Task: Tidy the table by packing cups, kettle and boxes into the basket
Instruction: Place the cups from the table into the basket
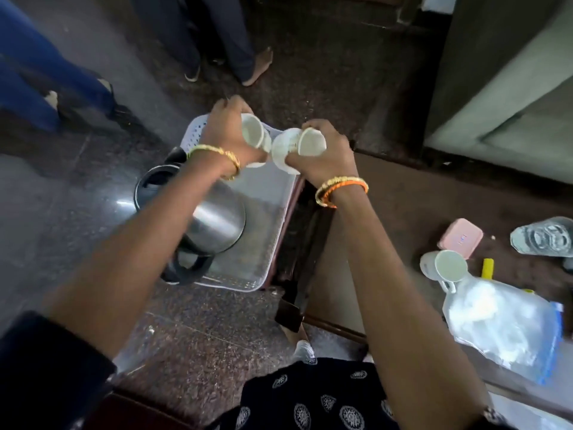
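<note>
A white perforated basket (273,243) stands on the floor beside the brown table (403,212). A steel kettle (214,225) with a black handle lies on its side in the basket's left part. My left hand (229,131) is over the basket's far end, closed around a white cup (252,131). My right hand (322,156) is next to it and holds two white cups (297,145), one tucked against the other. On the table at the right stand another white cup (446,268) and a pink box (462,238).
A clear water bottle (502,324) with a blue label, a glass object (545,237) and a small yellow item (487,268) lie on the table at the right. Other people's legs and feet (248,66) stand on the floor beyond the basket. A grey cabinet (508,72) rises at the far right.
</note>
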`<state>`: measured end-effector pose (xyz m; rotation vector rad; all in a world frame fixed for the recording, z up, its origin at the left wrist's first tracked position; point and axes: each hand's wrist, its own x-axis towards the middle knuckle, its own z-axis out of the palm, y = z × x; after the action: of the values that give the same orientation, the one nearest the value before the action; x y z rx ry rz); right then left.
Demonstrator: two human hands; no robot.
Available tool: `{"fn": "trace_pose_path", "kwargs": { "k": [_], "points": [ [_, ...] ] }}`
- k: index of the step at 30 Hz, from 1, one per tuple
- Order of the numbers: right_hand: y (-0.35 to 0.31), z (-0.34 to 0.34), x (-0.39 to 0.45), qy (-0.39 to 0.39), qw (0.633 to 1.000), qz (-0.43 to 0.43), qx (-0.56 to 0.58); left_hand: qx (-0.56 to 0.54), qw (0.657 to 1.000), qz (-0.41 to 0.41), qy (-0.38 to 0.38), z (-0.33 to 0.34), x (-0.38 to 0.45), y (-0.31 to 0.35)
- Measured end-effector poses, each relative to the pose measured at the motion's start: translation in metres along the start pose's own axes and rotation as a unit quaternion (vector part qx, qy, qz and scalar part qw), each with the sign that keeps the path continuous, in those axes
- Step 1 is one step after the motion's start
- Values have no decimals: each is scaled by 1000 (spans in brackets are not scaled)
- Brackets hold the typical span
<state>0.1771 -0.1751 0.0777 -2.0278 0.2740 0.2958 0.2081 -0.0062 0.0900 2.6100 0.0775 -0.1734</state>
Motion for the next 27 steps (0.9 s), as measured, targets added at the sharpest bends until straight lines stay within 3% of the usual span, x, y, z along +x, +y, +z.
{"fn": "trace_pose_path", "kwargs": {
  "k": [5, 9, 15, 27],
  "points": [
    [-11, 43, 53, -59, 993, -33, -99, 127, 980, -2, -154, -7, 66, -53],
    [-3, 81, 78, -100, 969, -72, -214, 164, 966, -5, -198, 7, 92, -95],
    [13, 122, 100, -60, 949, -134, -280, 184, 967, 33, -175, 22, 115, -137],
    [25, 160, 104, -19, 966, -113, -231, 309, 937, 108, -120, 29, 109, -136]
  ]
}}
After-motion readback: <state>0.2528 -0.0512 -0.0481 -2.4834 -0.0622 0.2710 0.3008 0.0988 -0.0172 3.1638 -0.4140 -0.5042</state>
